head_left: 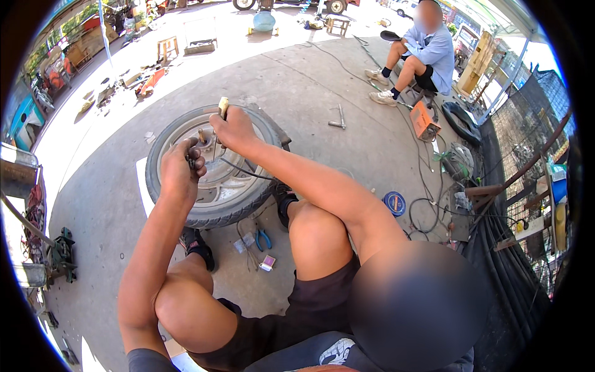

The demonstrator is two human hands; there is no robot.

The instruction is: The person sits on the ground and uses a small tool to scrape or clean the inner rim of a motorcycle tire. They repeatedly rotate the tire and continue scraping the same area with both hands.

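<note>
A spoked motorcycle-type wheel with a black tire [232, 216] lies flat, slightly raised, in front of my knees. Over its hub, my right hand [237, 131] is closed around a tool with a pale yellow handle [223, 104]; a thin shaft seems to point down from the fist. My left hand [180, 166] is beside it, above the left part of the rim, fingers curled and dark with grime. What those fingers pinch, if anything, I cannot make out. A short bolt-like stud [202, 134] stands at the hub between the hands. A black cable [248, 170] crosses the rim below my right wrist.
Between my feet lie blue-handled pliers [263, 239] and a small box [268, 263]. Rightward are a round blue tin [394, 204], an orange machine [425, 121] and trailing cables. An angled metal tool [339, 118] lies beyond the wheel. A person [427, 56] sits at far right.
</note>
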